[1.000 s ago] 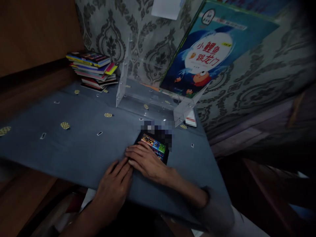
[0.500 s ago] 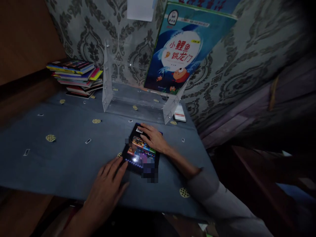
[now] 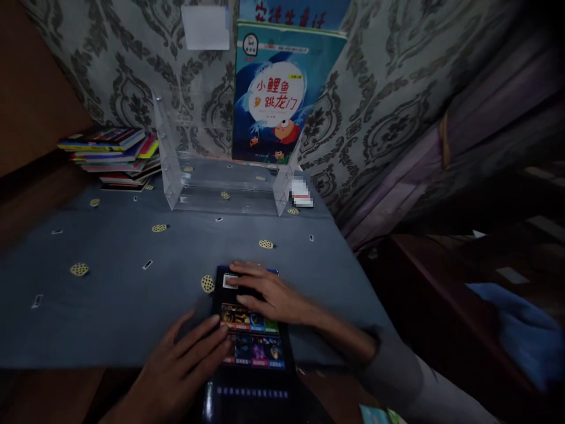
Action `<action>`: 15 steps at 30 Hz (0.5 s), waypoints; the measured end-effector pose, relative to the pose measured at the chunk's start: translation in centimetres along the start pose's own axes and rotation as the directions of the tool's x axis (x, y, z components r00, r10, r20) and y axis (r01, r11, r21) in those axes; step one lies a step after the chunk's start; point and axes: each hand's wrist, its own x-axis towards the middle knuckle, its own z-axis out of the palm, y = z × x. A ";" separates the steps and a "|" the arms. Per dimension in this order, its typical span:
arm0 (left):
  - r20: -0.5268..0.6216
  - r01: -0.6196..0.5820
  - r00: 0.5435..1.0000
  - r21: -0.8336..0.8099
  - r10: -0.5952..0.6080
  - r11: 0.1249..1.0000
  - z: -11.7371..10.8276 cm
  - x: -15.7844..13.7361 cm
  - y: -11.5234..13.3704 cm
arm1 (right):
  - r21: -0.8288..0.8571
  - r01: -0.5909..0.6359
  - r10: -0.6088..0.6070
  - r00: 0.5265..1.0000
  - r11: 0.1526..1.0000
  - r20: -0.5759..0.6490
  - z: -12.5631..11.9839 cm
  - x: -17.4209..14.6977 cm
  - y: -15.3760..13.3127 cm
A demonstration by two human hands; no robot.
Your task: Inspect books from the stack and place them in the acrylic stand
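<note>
A dark-covered book (image 3: 251,377) with rows of small colourful pictures and a white barcode label lies at the table's front edge, its near end reaching past that edge towards me. My right hand (image 3: 269,294) rests on the book's upper part, with fingers spread flat across the cover near the barcode. At the book's left side is my left hand (image 3: 189,353), its fingers stretched out and their tips over the cover's left edge. Neither hand is visibly wrapped round the book.
A clear acrylic stand (image 3: 225,203) is at the back of the table (image 3: 115,306). A blue picture book (image 3: 282,88) stands upright above its right side. Several books are piled in a stack (image 3: 110,156) at the back left. A blurred white item (image 3: 301,193) sits beside the stand.
The book has slid towards me, and its near end now overhangs the front edge. Both hands have moved nearer with it; the left fingertips have come over its cover. The view has shifted.
</note>
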 end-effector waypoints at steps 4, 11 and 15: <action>-0.224 0.092 0.961 -0.288 -0.161 0.953 -3.0 3.5 -1.4 | 0.432 -0.078 0.106 0.993 0.899 -0.042 -1.6 -0.3 0.0; -0.027 0.404 0.710 -0.803 -0.704 0.438 -2.9 11.9 -7.1 | 0.774 0.039 0.349 0.878 0.632 -0.329 -2.2 -0.5 1.4; 0.107 0.422 0.698 -0.860 -0.708 0.287 0.9 13.5 -10.2 | 0.703 0.052 0.346 0.843 0.709 -0.411 -2.1 0.2 2.3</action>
